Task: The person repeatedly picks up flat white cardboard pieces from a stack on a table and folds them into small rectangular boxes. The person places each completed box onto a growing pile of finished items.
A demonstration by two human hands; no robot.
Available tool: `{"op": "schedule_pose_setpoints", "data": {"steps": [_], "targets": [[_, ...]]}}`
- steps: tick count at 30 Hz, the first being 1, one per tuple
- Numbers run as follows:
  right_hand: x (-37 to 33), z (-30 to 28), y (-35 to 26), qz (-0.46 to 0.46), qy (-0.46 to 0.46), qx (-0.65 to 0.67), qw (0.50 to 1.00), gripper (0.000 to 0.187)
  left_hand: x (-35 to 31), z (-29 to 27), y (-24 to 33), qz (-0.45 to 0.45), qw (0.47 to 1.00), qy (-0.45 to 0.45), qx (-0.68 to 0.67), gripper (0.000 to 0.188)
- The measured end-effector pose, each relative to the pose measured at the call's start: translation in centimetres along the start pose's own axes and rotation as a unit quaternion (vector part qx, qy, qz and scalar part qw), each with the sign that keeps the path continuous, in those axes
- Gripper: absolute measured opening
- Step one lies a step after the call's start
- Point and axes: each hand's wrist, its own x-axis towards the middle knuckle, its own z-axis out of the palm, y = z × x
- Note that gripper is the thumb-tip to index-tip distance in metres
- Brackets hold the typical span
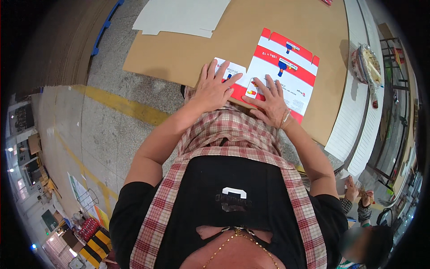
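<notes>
A flat, unfolded printed carton (282,67) in red and white lies on a brown cardboard sheet (188,51) in front of me. My left hand (215,88) rests palm down on the carton's small left panel, its fingers spread. Near the carton's lower middle, my right hand (270,101) lies flat with fingers apart, pressing on the white and red print. Neither hand grips anything. Parts of the carton's near edge are hidden under my palms.
A white cardboard blank (181,15) lies at the far left of the sheet. Long stacked white sheets (351,112) stand on the right, with a clear plastic bag (368,67) on top. Another person's hands (358,193) are at lower right. A yellow floor line (125,105) runs left.
</notes>
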Motion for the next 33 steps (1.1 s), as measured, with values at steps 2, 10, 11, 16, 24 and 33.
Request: {"op": "schedule_pose_setpoints", "data": {"steps": [2,10,11,16,24,33], "targets": [[0.1,0.6,-0.3,0.017,0.003,-0.023,1.000,0.054,0.1,-0.1,0.3,-0.014,1.000,-0.005,0.005,0.052],[0.1,0.7,-0.9,0.045,-0.018,-0.024,0.999,0.061,0.5,0.3,1.4,-0.017,0.999,0.012,0.049,0.054],[0.3,0.5,-0.7,0.044,-0.016,-0.030,0.998,0.061,1.3,0.1,1.7,-0.025,0.997,0.017,0.064,0.054],[-0.4,-0.1,-0.2,0.024,-0.038,-0.028,0.999,0.060,4.5,-0.6,1.5,-0.117,0.993,-0.007,0.034,0.055],[-2.2,-3.4,18.3,0.400,0.279,0.109,0.866,0.048,1.0,0.9,-7.7,-0.200,0.960,0.197,-0.003,0.059],[11.4,-5.3,27.8,0.300,0.397,0.683,0.535,0.013,0.8,-0.4,-7.3,-0.224,0.957,0.164,-0.087,0.048]]}}
